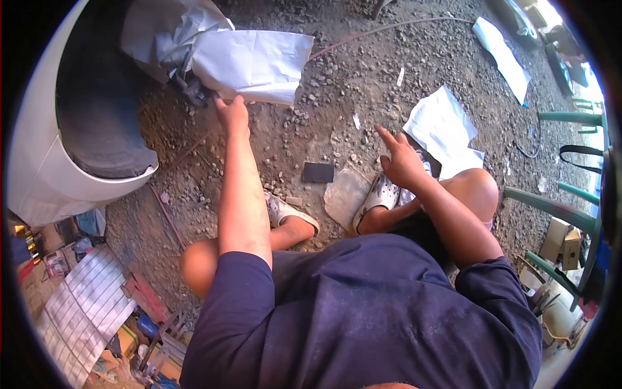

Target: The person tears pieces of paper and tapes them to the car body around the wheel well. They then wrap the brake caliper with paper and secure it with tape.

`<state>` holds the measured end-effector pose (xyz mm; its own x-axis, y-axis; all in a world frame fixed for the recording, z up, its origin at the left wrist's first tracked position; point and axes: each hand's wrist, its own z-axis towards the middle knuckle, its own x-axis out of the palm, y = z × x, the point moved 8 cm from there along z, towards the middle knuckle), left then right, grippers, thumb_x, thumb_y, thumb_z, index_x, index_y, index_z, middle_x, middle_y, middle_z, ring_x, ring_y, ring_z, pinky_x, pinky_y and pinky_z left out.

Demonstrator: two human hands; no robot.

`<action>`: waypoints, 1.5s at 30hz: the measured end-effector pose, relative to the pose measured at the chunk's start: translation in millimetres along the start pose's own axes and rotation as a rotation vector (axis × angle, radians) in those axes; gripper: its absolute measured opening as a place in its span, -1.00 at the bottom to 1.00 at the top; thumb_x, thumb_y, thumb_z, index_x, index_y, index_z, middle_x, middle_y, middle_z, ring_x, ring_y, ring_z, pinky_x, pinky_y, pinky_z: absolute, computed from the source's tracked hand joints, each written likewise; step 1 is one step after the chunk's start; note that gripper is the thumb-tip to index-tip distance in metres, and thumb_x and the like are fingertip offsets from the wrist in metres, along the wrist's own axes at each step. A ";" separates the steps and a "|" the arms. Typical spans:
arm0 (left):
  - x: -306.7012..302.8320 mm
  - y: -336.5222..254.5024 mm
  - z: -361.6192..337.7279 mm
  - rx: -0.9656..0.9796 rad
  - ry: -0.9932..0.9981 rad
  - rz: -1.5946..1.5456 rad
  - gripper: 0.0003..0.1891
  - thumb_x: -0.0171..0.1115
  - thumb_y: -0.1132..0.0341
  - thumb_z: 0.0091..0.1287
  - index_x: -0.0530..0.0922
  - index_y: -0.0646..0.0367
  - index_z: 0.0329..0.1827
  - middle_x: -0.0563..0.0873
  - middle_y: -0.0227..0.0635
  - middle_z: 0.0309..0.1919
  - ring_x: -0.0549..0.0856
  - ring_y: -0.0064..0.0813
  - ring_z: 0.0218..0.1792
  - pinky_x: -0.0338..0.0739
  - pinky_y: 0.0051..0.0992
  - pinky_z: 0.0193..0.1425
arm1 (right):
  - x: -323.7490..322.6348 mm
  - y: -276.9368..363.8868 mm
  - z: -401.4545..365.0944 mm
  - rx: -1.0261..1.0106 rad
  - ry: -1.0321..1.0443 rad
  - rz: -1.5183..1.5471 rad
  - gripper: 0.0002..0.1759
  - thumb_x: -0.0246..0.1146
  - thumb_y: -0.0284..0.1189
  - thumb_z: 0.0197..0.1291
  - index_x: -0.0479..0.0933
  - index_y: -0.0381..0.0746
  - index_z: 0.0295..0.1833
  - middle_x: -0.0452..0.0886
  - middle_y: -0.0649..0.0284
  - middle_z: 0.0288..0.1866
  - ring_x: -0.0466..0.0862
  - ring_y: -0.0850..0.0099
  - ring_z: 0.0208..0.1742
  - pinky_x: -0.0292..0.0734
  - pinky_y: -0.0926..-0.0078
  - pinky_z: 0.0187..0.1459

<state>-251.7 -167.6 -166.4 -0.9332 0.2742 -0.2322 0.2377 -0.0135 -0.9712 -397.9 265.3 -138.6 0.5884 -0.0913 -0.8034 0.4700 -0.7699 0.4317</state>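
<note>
My left hand (233, 117) reaches forward to the near edge of a large white sheet of paper (253, 63), with its fingers closed at that edge. The sheet joins a crumpled bunch of paper (172, 35) beside the dark wheel arch (97, 97) of a white vehicle body panel (39, 162). Over my bent knee, my right hand (403, 161) is in the air with the index finger stretched out and nothing in it. Near it on the ground lies another white paper sheet (444, 123).
A dark flat rectangle (318, 172) lies on the gravel between my shoes. Another white paper strip (504, 61) is at the far right. Green chair legs (551, 209) stand on the right. A striped sheet (87, 311) and clutter are at lower left. A thin hose (389, 27) crosses the ground.
</note>
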 end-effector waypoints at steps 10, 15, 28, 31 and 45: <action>-15.2 -80.3 -8.9 0.232 -0.126 0.451 -0.24 0.25 0.33 0.36 0.42 0.32 0.69 0.61 0.28 0.49 0.67 0.20 0.44 0.55 -0.05 0.59 | 1.3 4.5 1.6 -0.007 0.011 0.007 -0.10 0.27 -0.46 0.34 0.28 0.19 0.79 0.57 -0.14 0.22 0.74 -0.21 0.19 0.66 -0.10 0.27; -6.8 -67.3 33.1 0.389 -0.102 0.571 -0.05 0.29 0.28 0.35 0.15 0.20 0.85 0.63 0.29 0.50 0.67 0.15 0.49 0.52 -0.11 0.63 | -0.5 7.7 0.3 -0.005 0.021 0.004 -0.10 0.25 -0.48 0.32 0.29 0.17 0.78 0.56 -0.16 0.24 0.73 -0.22 0.20 0.65 -0.11 0.28; 1.7 -86.6 13.2 0.202 0.017 0.545 -0.04 0.25 0.36 0.31 0.12 0.44 0.81 0.37 0.44 0.63 0.42 0.26 0.65 0.30 -0.06 0.79 | -3.4 10.4 -1.1 0.005 0.021 0.008 -0.09 0.25 -0.50 0.32 0.29 0.15 0.79 0.57 -0.18 0.25 0.73 -0.23 0.23 0.66 -0.10 0.28; -0.5 -95.3 3.4 0.157 -0.020 0.631 -0.04 0.26 0.35 0.31 0.13 0.44 0.80 0.40 0.43 0.61 0.45 0.26 0.64 0.32 -0.04 0.78 | -3.2 9.9 -0.2 0.001 0.013 -0.001 -0.10 0.26 -0.49 0.31 0.29 0.15 0.78 0.58 -0.18 0.24 0.74 -0.23 0.22 0.67 -0.10 0.28; 1.3 -63.7 23.3 0.119 -0.034 0.419 -0.05 0.28 0.37 0.28 0.16 0.53 0.76 0.36 0.40 0.64 0.46 0.25 0.63 0.36 -0.07 0.76 | -3.3 10.9 -0.2 -0.023 0.010 0.019 -0.10 0.25 -0.50 0.33 0.29 0.18 0.78 0.56 -0.17 0.27 0.75 -0.23 0.19 0.68 -0.11 0.27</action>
<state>-274.4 -188.8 -106.0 -0.7717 0.1897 -0.6071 0.5669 -0.2278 -0.7917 -394.5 257.3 -131.1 0.6038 -0.0992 -0.7909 0.4736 -0.7534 0.4561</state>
